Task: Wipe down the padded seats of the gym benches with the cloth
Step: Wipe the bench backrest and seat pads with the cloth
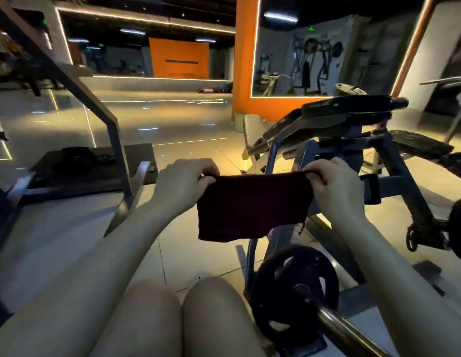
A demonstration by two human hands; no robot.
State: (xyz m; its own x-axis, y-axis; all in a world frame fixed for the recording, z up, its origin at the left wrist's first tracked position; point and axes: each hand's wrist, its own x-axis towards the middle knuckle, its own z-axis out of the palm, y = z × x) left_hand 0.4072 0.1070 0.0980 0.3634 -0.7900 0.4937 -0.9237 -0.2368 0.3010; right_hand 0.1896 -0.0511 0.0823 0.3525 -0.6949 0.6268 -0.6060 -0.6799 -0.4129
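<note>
Here I see both arms stretched forward at frame centre, the left hand (181, 180) and right hand (332, 182) each pinching an upper corner of the dark cloth (252, 204), which hangs spread between them, above the floor. A padded bench (348, 109) stands upper right.

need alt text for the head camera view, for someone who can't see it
Seen from above, a person's left hand and right hand each pinch a top corner of a dark cloth, holding it stretched out in mid-air above their knees. Behind the cloth stands a dark padded gym bench on a metal frame, with a weight plate on a bar at lower right.
</note>
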